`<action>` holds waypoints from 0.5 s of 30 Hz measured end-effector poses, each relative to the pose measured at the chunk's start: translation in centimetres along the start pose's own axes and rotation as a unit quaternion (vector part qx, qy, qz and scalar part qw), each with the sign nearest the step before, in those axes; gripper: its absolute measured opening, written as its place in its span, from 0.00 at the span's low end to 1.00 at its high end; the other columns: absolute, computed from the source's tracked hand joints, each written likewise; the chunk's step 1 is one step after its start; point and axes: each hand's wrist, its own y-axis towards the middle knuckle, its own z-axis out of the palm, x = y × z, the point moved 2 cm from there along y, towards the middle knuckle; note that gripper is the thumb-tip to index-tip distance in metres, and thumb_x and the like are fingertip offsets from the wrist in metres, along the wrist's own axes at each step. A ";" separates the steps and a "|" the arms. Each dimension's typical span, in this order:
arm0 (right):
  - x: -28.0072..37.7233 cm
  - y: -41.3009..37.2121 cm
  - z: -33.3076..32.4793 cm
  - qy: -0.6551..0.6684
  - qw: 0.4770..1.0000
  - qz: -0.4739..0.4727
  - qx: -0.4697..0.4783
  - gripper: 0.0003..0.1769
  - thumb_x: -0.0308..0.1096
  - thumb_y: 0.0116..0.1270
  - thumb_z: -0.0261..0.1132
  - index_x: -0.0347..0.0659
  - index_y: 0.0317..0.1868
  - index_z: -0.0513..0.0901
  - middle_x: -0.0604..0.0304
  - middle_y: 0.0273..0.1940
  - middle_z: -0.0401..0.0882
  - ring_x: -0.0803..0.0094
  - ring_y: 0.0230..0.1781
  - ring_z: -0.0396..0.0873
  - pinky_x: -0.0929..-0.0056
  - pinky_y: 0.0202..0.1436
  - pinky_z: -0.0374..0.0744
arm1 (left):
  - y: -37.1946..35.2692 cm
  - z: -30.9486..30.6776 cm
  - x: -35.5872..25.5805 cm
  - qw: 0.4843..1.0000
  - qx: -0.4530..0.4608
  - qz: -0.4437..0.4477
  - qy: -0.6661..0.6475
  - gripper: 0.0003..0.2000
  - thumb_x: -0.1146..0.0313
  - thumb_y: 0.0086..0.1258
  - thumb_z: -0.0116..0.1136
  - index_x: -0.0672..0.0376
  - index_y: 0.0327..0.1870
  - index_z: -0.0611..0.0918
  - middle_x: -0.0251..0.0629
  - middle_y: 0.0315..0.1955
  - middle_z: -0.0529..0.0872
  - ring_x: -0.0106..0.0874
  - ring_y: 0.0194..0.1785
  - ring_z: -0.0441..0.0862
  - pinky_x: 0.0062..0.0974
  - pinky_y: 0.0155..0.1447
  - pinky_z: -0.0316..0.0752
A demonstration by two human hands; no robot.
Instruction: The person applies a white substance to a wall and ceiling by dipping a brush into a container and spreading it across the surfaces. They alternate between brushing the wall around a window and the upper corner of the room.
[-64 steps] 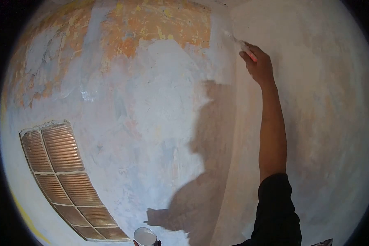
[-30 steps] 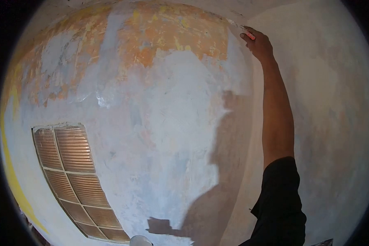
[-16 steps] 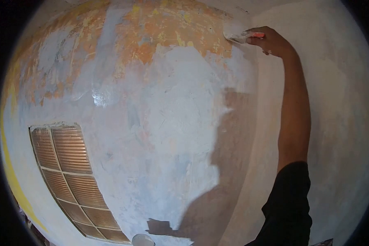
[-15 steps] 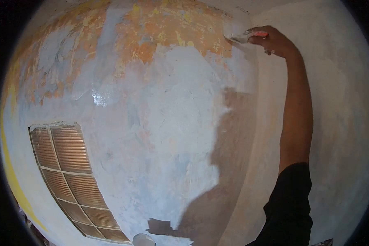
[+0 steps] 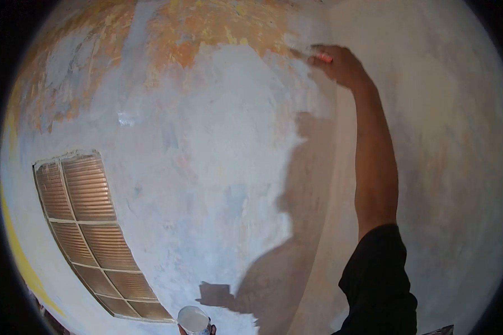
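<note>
My right hand (image 5: 341,66) is raised high at the upper right, closed around a putty knife with a red handle (image 5: 323,57). Its blade, partly blurred, is at the wall near the edge of the orange patch (image 5: 223,25). White compound covers the wall (image 5: 229,123) below that patch. At the bottom edge, my left hand (image 5: 213,329) holds a round container (image 5: 194,320) with whitish material inside; only fingertips show beside it.
A window (image 5: 98,223) with a pale frame and ribbed panes is at the lower left. The wall corner runs down right of centre, and my shadow (image 5: 285,251) falls beside it. Another wall (image 5: 447,167) stands at the right.
My right hand with the knife has moved left and slightly down in the view. The container has risen further into view, and left fingertips now show. The window and patch have shifted slightly up and left.
</note>
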 end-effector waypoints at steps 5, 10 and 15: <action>3.8 -14.2 1.1 -0.004 0.994 -0.011 0.109 0.24 0.47 0.65 0.68 0.42 0.56 0.82 0.49 0.46 0.85 0.54 0.45 0.84 0.65 0.51 0.79 | -1.1 -1.1 -4.2 0.995 -0.006 0.103 0.016 0.35 0.67 0.50 0.74 0.61 0.61 0.72 0.46 0.42 0.86 0.37 0.43 0.84 0.36 0.47 0.81; 8.5 -27.1 -0.4 0.095 0.987 -0.021 0.130 0.19 0.39 0.64 0.71 0.40 0.52 0.83 0.50 0.47 0.85 0.56 0.45 0.85 0.67 0.49 0.81 | -1.5 1.1 5.8 0.992 0.124 0.009 0.008 0.34 0.49 0.44 0.71 0.58 0.52 0.73 0.47 0.44 0.81 0.41 0.46 0.80 0.50 0.44 0.80; 13.6 -39.3 1.2 0.494 0.846 0.156 0.126 0.18 0.29 0.65 0.68 0.30 0.53 0.80 0.45 0.46 0.84 0.60 0.44 0.85 0.65 0.47 0.83 | -4.2 -1.7 -3.1 0.989 0.118 0.043 -0.083 0.40 0.79 0.46 0.74 0.63 0.63 0.66 0.44 0.47 0.82 0.36 0.50 0.83 0.38 0.54 0.79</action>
